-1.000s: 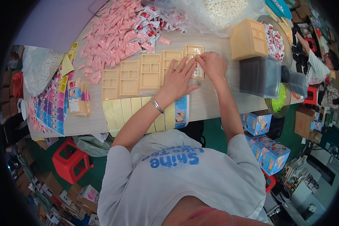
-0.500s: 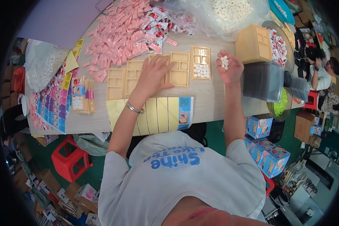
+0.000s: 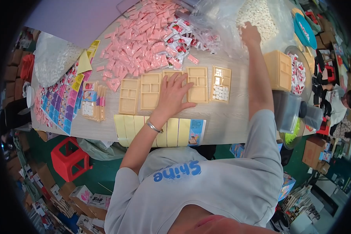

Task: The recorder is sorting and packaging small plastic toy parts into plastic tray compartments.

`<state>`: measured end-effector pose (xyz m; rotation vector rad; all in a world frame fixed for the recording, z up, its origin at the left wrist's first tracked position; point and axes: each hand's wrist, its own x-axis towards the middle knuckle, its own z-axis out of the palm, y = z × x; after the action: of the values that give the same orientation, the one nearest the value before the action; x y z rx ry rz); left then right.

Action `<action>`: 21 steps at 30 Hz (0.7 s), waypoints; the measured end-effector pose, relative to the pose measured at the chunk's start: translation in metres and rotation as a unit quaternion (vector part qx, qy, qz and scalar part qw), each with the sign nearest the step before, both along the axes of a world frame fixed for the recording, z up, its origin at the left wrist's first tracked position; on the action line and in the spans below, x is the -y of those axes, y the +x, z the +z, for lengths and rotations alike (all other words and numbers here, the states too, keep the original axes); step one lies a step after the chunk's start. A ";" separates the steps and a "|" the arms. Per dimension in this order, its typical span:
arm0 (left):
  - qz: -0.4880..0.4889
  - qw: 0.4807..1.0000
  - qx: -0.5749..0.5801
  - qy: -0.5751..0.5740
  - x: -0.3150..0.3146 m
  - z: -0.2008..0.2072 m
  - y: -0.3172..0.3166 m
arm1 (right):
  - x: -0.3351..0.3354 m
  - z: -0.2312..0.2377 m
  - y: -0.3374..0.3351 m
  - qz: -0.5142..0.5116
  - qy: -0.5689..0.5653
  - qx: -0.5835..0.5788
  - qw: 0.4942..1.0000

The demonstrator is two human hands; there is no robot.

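My left hand (image 3: 173, 93) lies with spread fingers over a cream compartment tray (image 3: 172, 73) in the middle of a row, hiding most of that tray. Beside it stand other cream trays: one (image 3: 129, 95) at the left end, another (image 3: 150, 91) closer in, and one (image 3: 197, 84) just right of my fingertips. At the row's right end, a tray (image 3: 221, 84) has small white cubes (image 3: 221, 93) in its lower compartment. Far right, my right hand (image 3: 251, 35) reaches into a pile of white pieces (image 3: 263, 19) on clear plastic; its fingertips are partly hidden.
Pink packets (image 3: 140, 43) and strawberry-print sachets (image 3: 179, 37) are heaped at the back. Yellow card strips (image 3: 160, 130) lie at the front edge. Stacked cream trays (image 3: 277, 71) and a dark clear bin (image 3: 286, 111) stand right. Filled packs (image 3: 90, 102) sit left; a red stool (image 3: 70, 160) is below.
My right hand has moved from beside the right-end tray, where it held white cubes palm up, out to the pile of white pieces. My left hand stays over the same tray.
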<state>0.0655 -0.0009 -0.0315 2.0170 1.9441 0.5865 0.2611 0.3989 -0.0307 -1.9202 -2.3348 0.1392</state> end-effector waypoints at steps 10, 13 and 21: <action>-0.002 1.000 -0.003 0.031 -0.003 -0.009 -0.007 | 0.078 0.021 0.035 -0.022 -0.106 -0.674 0.731; 0.009 1.000 -0.003 0.024 0.000 -0.012 -0.008 | 0.192 0.013 0.001 -0.052 -0.350 -0.842 0.407; -0.003 0.999 0.003 0.045 -0.002 -0.012 -0.003 | 0.295 -0.026 -0.036 0.026 -0.259 -0.852 0.454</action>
<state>0.0624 0.0016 -0.0432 2.0718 1.9396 0.6901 0.2253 0.1039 -0.0565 -0.5851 -0.7331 1.8270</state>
